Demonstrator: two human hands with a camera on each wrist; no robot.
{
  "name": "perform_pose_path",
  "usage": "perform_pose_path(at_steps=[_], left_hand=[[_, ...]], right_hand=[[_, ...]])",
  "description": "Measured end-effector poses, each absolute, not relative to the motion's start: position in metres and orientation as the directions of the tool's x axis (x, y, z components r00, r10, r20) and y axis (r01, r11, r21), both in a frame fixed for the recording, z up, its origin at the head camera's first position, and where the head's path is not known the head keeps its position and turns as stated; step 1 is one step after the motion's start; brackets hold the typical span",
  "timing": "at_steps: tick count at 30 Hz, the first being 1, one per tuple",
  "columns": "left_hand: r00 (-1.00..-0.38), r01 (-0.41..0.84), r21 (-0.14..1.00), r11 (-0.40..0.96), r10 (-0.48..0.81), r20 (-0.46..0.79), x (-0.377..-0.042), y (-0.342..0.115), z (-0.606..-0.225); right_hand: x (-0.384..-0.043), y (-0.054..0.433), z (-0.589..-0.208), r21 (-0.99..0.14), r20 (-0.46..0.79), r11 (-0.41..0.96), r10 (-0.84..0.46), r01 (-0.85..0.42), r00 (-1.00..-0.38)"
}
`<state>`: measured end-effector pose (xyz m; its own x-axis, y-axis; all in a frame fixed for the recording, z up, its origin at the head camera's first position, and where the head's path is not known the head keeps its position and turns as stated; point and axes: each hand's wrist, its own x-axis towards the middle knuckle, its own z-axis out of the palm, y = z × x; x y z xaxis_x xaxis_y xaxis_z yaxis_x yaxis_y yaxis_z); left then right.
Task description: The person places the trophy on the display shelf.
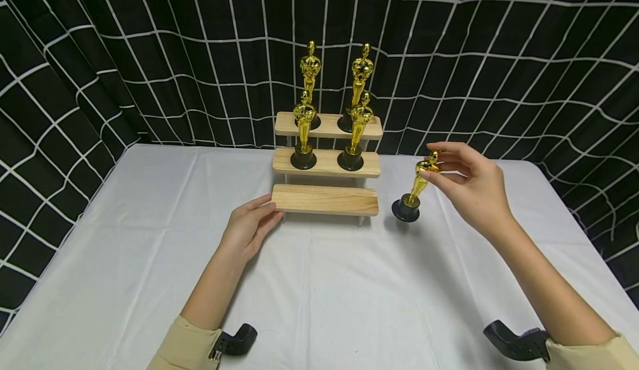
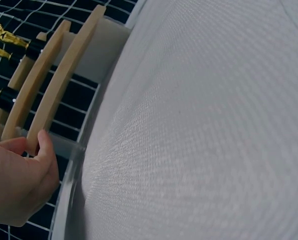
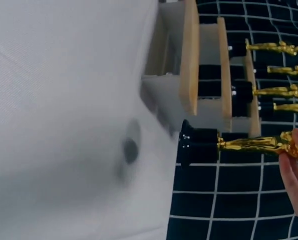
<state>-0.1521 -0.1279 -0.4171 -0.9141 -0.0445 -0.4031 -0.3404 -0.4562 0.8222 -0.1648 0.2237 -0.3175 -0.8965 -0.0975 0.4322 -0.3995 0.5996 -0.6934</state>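
Note:
My right hand [image 1: 471, 184] pinches a gold statuette trophy [image 1: 418, 184] by its upper body, to the right of a three-tier wooden display stand [image 1: 324, 199]. The trophy tilts, its round black base lowest; in the right wrist view that base [image 3: 198, 145] hangs off the table, with a shadow below. With thumb and fingers, my left hand [image 1: 252, 227] grips the left end of the stand's lowest board [image 2: 64, 80]. Two matching trophies stand on the middle board, the left one [image 1: 303, 131] and the right one [image 1: 357, 131]. Two more, a left [image 1: 310, 70] and a right trophy [image 1: 362, 70], stand on the top board.
A white cloth [image 1: 329, 292] covers the table under the stand. Behind it hangs a black curtain [image 1: 199, 81] with a white grid, close to the stand's back. Black wrist mounts [image 1: 239, 339] stick out from both beige sleeves.

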Motion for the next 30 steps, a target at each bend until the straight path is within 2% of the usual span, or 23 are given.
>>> perform_pose_path(at_steps=[30], left_hand=[[-0.913,-0.339,0.82,-0.46,-0.048,-0.405,-0.153,-0.127,-0.416]], right_hand=[[-0.16,0.185,-0.299,-0.726,0.474,0.485,-0.161,-0.488,-0.866]])
